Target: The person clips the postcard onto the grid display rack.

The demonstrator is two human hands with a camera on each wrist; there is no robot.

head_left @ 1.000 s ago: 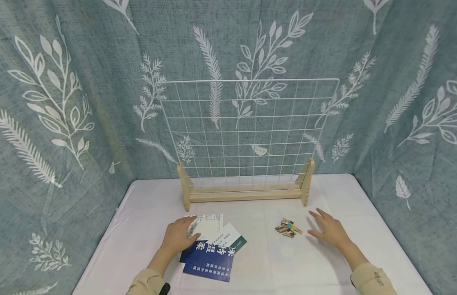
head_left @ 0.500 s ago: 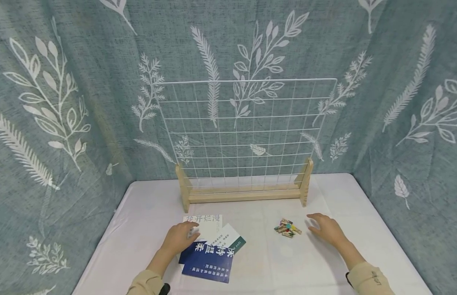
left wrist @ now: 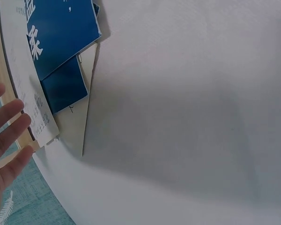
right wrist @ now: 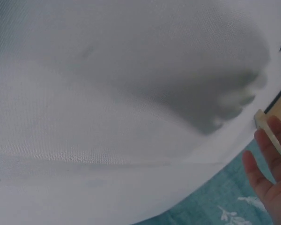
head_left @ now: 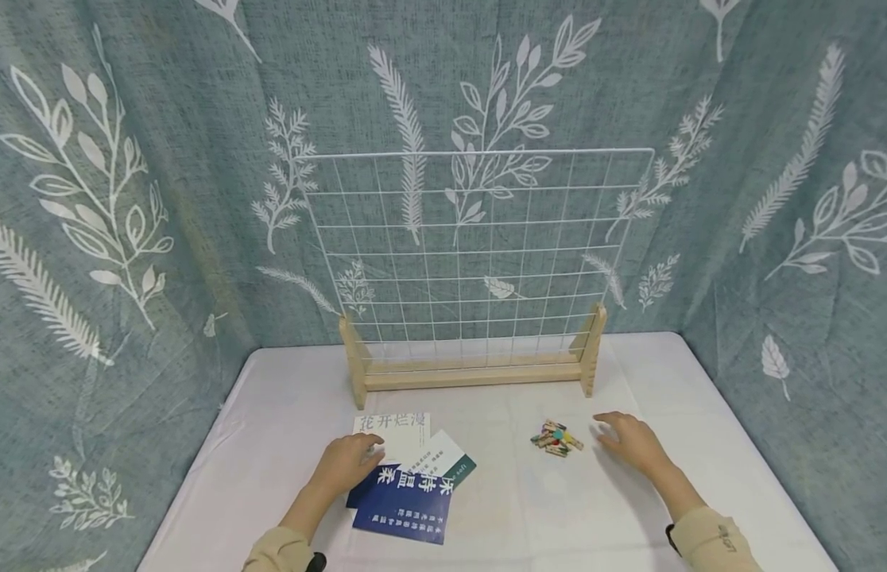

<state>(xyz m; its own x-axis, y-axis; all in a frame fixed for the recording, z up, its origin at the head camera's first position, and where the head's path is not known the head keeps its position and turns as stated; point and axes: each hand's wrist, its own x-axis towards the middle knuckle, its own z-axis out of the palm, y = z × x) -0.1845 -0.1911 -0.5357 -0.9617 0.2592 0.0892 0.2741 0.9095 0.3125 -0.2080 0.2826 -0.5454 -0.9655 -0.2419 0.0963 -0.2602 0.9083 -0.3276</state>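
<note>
My left hand hovers at the left edge of a small pile of cards, its fingers loosely bent and holding nothing. In that pile lie dark blue cards, a white card with large characters, and a white card with a green end. The left wrist view shows spread fingers beside the blue card. To the right, my right hand is held just beside a heap of small wooden clothespins, some coloured. Its fingers are spread and hold nothing.
A white wire grid stands upright behind the cards and clothespins. Its wooden base spans the back of the white-covered table. Patterned green-grey curtains close off the back and both sides.
The fingers of my right hand have drawn closer together, and its thumb side has turned slightly. My left fingers have dipped a little. Cards and clothespins lie as before; the head view shifted slightly.
</note>
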